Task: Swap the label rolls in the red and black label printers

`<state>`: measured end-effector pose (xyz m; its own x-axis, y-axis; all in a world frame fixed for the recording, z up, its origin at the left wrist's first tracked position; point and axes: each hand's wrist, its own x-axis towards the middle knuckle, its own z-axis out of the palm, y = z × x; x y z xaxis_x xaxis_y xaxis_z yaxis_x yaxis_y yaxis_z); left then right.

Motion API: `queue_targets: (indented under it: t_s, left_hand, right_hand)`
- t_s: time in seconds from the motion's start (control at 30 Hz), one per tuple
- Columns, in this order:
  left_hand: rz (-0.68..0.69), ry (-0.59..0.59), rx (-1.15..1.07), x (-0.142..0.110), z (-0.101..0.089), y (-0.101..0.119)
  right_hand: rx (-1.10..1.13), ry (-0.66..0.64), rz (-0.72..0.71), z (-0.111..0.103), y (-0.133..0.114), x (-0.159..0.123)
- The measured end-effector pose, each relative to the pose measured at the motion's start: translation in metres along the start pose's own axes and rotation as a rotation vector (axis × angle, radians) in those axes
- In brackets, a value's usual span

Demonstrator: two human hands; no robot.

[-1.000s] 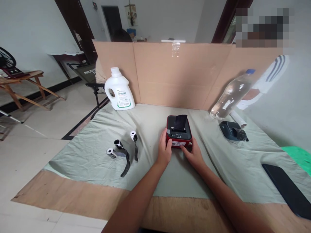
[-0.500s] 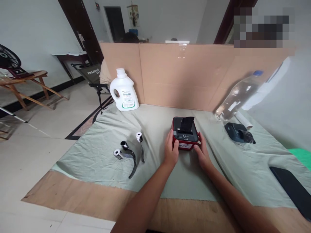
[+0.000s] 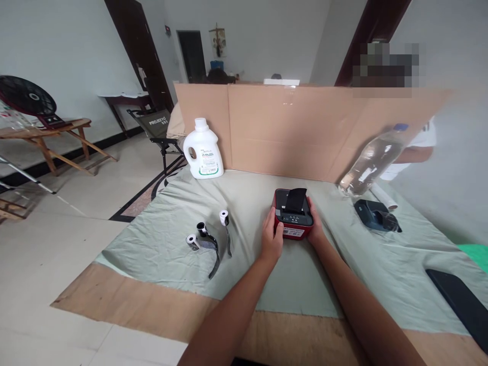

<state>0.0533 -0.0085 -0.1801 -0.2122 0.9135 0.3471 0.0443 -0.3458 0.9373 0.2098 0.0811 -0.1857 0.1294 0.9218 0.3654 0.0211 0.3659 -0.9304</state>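
The left hand (image 3: pixel 272 238) and right hand (image 3: pixel 315 227) hold a red-and-black label printer (image 3: pixel 292 218) between them over the middle of the cloth-covered tabletop (image 3: pixel 145 292), a black strip (image 3: pixel 296 200) rising from its top. Toward the left edge are three label rolls (image 3: pixel 192 242) with dark tails. A cardboard sheet (image 3: pixel 278 132) lines the far edge, with a white detergent jug (image 3: pixel 206 155) by the far left corner and a blue-capped plastic bottle (image 3: pixel 371 161) by the far right. A black phone (image 3: pixel 457 300) lies near the near right corner.

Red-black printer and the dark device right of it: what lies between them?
The head view shows the right hand against the printer, then bare green cloth.
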Motion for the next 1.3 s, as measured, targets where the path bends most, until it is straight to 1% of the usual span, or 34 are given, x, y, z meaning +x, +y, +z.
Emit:
queue_targets:
  t_s: [0.13,0.33,0.47,0.57,0.63,0.73,0.83,0.9,1.03,1.23,1.3]
  left_hand:
    - [-0.001,-0.006,0.006,0.001,0.000,0.001]
    - [-0.028,-0.005,0.004,0.000,-0.001,0.003]
    - [0.010,-0.010,0.003,-0.002,-0.002,0.006]
    - [0.034,0.009,-0.014,-0.001,-0.003,0.007]
    - [0.032,0.010,-0.024,0.001,-0.004,0.008]
    - [-0.005,0.006,-0.033,0.007,-0.005,0.007]
    - [-0.030,0.014,-0.019,0.013,-0.007,0.006]
    - [-0.028,0.030,-0.022,0.017,-0.007,0.005]
    - [-0.023,0.026,-0.039,0.020,-0.008,0.004]
    - [0.013,0.012,0.024,0.023,-0.011,0.000]
    - [0.040,0.004,0.044,0.023,-0.012,0.000]
  right_hand:
    - [0.003,-0.021,0.033,-0.003,-0.001,-0.003]
    - [0.006,-0.062,-0.057,-0.003,0.004,0.000]
    - [0.085,-0.008,0.030,-0.002,0.002,0.000]
    - [0.110,-0.002,0.090,0.001,-0.005,-0.001]
    - [0.092,-0.014,0.092,0.002,-0.009,-0.002]
    - [0.090,-0.038,0.056,0.003,-0.014,-0.001]
    - [0.103,-0.074,0.027,0.003,-0.013,0.003]
    - [0.117,-0.089,0.048,0.002,-0.012,0.006]
    - [0.168,-0.092,0.102,0.002,-0.011,0.009]
    - [0.378,-0.048,0.117,0.004,-0.016,0.005]
    - [0.407,-0.034,0.107,0.005,-0.017,0.003]
